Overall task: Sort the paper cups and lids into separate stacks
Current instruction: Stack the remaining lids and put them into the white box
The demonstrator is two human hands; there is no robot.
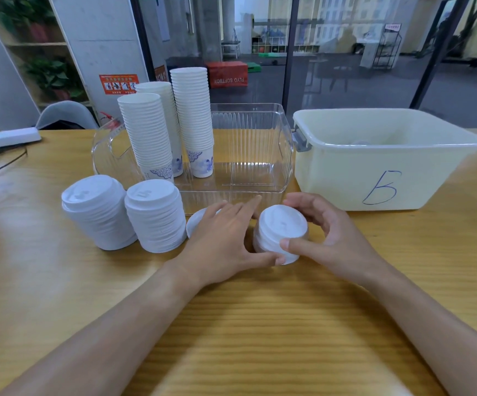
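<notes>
Presently held: short lid stack [281, 231], gripped by curled fingers of right hand [327, 232]
Left hand [225, 238]: fingers spread, thumb touching stack
Counter [260, 324]: wooden

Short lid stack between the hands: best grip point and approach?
Judging by its pose, grip the short lid stack low on its ribbed side wall, from left and right. It stands upright with a domed top, and the left hand and right hand already flank it.
</notes>
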